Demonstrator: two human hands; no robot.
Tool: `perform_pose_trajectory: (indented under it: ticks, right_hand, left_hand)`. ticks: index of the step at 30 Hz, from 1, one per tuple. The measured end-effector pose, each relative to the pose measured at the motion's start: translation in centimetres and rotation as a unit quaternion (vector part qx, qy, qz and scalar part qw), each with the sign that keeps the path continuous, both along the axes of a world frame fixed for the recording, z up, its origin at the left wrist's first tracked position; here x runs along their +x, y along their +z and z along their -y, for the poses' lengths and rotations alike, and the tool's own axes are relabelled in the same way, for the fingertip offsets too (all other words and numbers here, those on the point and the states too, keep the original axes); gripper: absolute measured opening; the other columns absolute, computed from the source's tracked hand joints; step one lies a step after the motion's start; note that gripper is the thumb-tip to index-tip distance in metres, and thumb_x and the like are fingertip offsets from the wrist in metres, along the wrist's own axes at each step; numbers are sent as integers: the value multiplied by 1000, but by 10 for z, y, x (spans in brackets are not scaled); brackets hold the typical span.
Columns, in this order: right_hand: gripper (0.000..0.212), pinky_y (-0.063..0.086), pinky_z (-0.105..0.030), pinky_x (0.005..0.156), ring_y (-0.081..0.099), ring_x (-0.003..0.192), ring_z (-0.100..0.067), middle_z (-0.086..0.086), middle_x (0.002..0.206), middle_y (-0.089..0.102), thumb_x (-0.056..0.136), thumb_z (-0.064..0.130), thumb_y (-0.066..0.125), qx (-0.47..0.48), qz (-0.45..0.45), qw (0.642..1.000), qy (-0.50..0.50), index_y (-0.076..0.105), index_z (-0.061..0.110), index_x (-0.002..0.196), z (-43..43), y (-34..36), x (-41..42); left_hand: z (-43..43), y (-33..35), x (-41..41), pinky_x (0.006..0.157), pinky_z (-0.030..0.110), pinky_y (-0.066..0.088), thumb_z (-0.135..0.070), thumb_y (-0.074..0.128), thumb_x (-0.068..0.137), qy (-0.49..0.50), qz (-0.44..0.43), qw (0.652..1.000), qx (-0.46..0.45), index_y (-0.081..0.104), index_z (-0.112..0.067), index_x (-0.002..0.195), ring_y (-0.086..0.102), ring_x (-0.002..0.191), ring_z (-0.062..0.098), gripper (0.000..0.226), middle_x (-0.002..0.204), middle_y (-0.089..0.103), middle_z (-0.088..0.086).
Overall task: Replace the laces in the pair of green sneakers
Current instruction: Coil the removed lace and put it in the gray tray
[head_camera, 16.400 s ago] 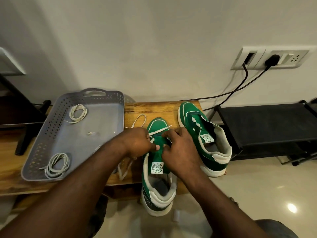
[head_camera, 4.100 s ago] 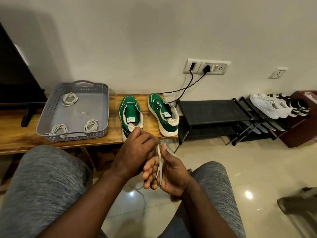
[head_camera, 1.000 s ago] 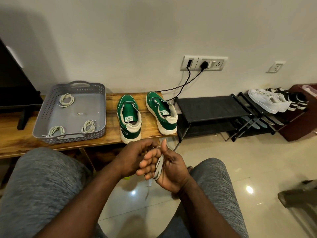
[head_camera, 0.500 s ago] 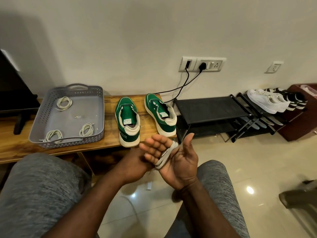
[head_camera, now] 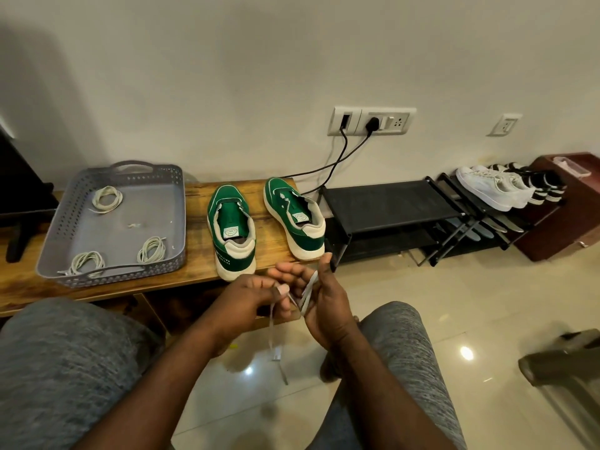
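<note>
Two green sneakers stand on the wooden bench (head_camera: 194, 219): the left sneaker (head_camera: 232, 230) has no lace, the right sneaker (head_camera: 293, 217) leans on its side. In front of the bench, above my lap, a white lace (head_camera: 306, 292) is wound in loops around the fingers of my right hand (head_camera: 319, 298). My left hand (head_camera: 248, 297) pinches the lace's loose strand, whose free end (head_camera: 276, 345) hangs toward the floor. A grey tray (head_camera: 65, 222) on the bench holds three coiled white laces (head_camera: 151, 250).
A black shoe rack (head_camera: 389, 206) stands right of the bench, with white and black shoes (head_camera: 493, 186) on a second rack. Two black cables (head_camera: 337, 160) run from the wall socket behind the sneakers. A dark stand (head_camera: 19, 228) sits at far left.
My right hand has dropped lower and turned, still wrapped in lace loops. My left hand came up from under it and now pinches the loose strand beside it.
</note>
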State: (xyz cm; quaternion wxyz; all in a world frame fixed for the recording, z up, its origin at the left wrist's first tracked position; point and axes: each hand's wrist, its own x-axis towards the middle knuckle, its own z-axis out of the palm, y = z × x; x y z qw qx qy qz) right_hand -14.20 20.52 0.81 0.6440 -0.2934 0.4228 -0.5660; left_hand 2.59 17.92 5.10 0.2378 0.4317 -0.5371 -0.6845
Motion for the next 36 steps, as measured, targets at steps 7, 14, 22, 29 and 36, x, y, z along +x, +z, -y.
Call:
perform_pose_trajectory:
  ticks: [7,14,22,29,36]
  right_hand:
    - [58,60,-40,91,75,101,-32,-14,105,78,99,61,47,45,-232,964,123,74,11,109,-11,-4,17]
    - [65,39,-22,53,61,60,-24,-19,81,73,111,47,41,39,-274,937,215,71,-8,92,-18,-1,20]
    - [58,31,-21,40,52,43,-17,-15,61,60,104,49,44,4,-15,989,148,65,3,76,-20,8,11]
    - [73,34,-18,37,56,42,-16,-11,57,60,107,62,32,41,34,990,132,63,6,72,-16,5,9]
    - [74,37,-16,37,53,39,-12,-8,56,60,108,61,29,23,128,976,174,66,10,69,-15,10,4]
  left_hand:
    - [9,-1,0,53,29,53,-30,61,103,203,-86,970,104,66,-8,78,59,51,18,34,73,69,12]
    - [12,-4,2,51,22,46,-32,58,105,206,-37,978,17,77,-11,105,44,51,9,28,105,81,0]
    - [15,-28,3,89,42,58,-25,70,96,51,249,959,-121,66,-32,114,70,94,14,19,102,73,-7]
    - [15,-26,7,94,44,59,-10,82,84,-64,178,948,-257,74,-38,119,69,108,7,46,112,75,-18]
    - [11,-21,1,92,47,60,3,67,93,-60,92,965,-237,76,-37,98,73,100,12,42,100,77,-10]
